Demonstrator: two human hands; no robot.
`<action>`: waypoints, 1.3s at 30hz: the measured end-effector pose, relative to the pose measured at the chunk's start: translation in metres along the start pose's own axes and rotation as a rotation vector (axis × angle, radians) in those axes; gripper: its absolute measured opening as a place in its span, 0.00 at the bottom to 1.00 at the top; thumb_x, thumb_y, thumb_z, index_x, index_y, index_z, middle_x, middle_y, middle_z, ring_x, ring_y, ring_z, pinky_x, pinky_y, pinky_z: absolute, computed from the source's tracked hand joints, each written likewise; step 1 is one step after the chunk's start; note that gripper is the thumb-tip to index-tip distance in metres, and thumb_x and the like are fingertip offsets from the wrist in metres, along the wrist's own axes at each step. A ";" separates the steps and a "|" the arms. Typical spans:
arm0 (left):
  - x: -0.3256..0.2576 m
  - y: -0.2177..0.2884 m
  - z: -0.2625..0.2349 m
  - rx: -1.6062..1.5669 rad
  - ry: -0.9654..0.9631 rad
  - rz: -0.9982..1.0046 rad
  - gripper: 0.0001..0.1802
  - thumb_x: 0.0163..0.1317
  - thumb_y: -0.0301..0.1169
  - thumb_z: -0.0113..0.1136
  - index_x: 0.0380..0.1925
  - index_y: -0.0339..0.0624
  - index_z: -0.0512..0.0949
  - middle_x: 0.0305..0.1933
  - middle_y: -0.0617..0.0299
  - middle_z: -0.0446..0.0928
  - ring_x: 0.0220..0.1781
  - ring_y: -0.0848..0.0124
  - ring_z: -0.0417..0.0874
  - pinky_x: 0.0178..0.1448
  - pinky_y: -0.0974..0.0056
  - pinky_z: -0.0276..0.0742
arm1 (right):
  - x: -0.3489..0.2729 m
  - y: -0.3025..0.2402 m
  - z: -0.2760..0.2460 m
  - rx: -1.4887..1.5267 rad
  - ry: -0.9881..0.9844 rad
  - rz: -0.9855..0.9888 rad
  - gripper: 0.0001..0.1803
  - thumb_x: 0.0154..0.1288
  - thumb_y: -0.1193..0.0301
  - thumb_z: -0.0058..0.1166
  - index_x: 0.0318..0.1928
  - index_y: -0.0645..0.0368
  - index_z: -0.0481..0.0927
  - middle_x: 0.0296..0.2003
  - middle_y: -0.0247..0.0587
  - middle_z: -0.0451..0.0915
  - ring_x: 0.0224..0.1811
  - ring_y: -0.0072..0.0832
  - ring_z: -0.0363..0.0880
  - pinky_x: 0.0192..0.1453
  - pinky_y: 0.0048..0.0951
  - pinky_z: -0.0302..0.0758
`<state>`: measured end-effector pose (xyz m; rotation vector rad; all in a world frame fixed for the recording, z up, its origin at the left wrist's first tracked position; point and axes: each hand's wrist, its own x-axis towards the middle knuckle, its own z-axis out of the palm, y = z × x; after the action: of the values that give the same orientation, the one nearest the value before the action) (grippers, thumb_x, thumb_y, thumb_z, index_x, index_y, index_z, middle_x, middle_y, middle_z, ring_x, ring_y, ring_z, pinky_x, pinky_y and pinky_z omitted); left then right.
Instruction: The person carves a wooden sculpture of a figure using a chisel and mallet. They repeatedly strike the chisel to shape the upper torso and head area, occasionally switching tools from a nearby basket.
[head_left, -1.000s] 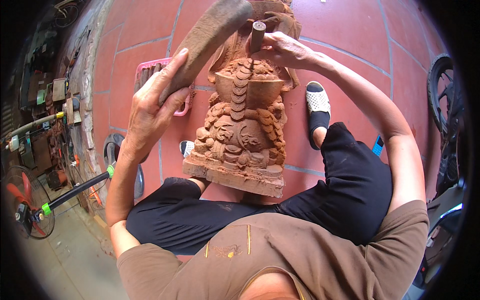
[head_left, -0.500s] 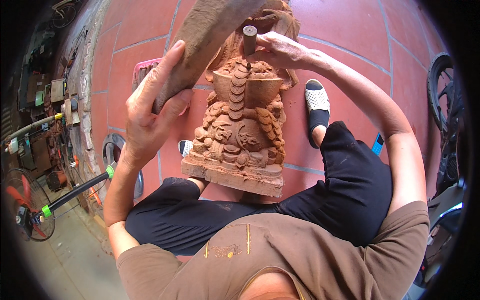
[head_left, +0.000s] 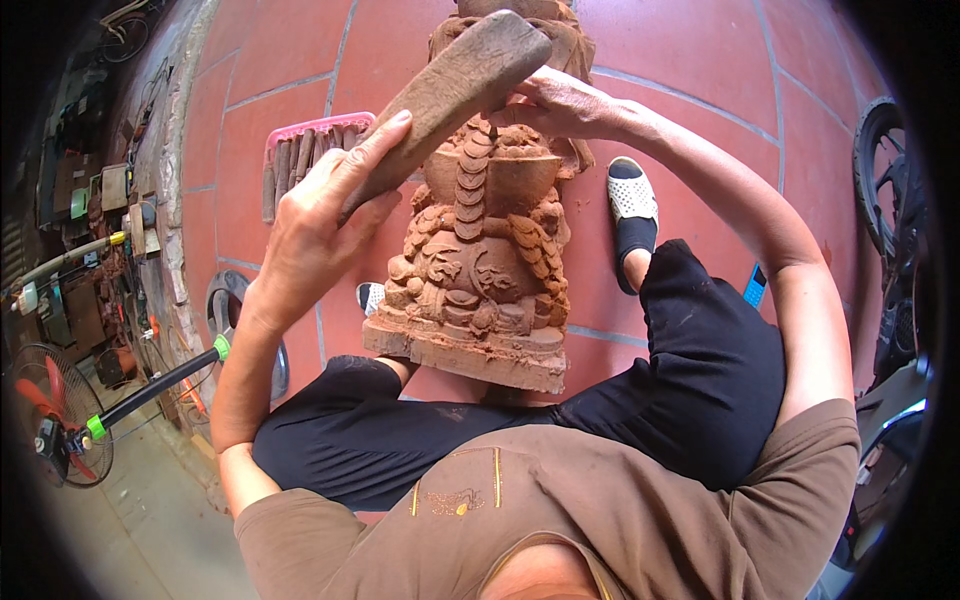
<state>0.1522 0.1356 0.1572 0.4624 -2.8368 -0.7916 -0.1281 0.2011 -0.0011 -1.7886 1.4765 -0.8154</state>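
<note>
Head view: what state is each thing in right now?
Wooden mallet: gripped by the left hand, head over the chisel.
Chisel: mostly hidden under the right hand, tip on the carving.
Carved wooden statue: lying between the legs.
Pink tray: filled with tools.

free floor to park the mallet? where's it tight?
Bare tiles past the right hand, above the sandal. Smaller patch between tray and carving, under the left hand gripping the mallet. Crowded along the left wall clutter.
</note>
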 end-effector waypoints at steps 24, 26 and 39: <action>0.001 0.009 -0.001 0.078 0.064 0.048 0.34 0.57 0.20 0.65 0.65 0.46 0.70 0.53 0.48 0.79 0.46 0.58 0.82 0.52 0.58 0.79 | -0.003 -0.004 -0.003 0.020 -0.038 -0.043 0.13 0.69 0.62 0.56 0.45 0.58 0.76 0.37 0.45 0.82 0.40 0.37 0.81 0.47 0.38 0.76; 0.000 0.006 0.004 0.076 0.011 0.024 0.37 0.54 0.19 0.66 0.66 0.50 0.70 0.46 0.49 0.79 0.40 0.58 0.79 0.47 0.57 0.78 | -0.006 -0.012 -0.002 -0.044 -0.032 -0.007 0.12 0.70 0.62 0.55 0.45 0.57 0.76 0.37 0.45 0.82 0.41 0.36 0.81 0.46 0.38 0.76; -0.002 0.006 -0.006 0.074 0.008 -0.036 0.35 0.56 0.21 0.64 0.66 0.47 0.69 0.55 0.50 0.78 0.47 0.56 0.81 0.51 0.57 0.78 | 0.000 -0.017 -0.013 -0.023 -0.132 -0.022 0.16 0.70 0.59 0.54 0.49 0.57 0.75 0.37 0.44 0.82 0.38 0.35 0.81 0.46 0.38 0.75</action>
<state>0.1537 0.1385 0.1653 0.5266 -2.8658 -0.6916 -0.1290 0.2024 0.0202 -1.8418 1.3885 -0.6801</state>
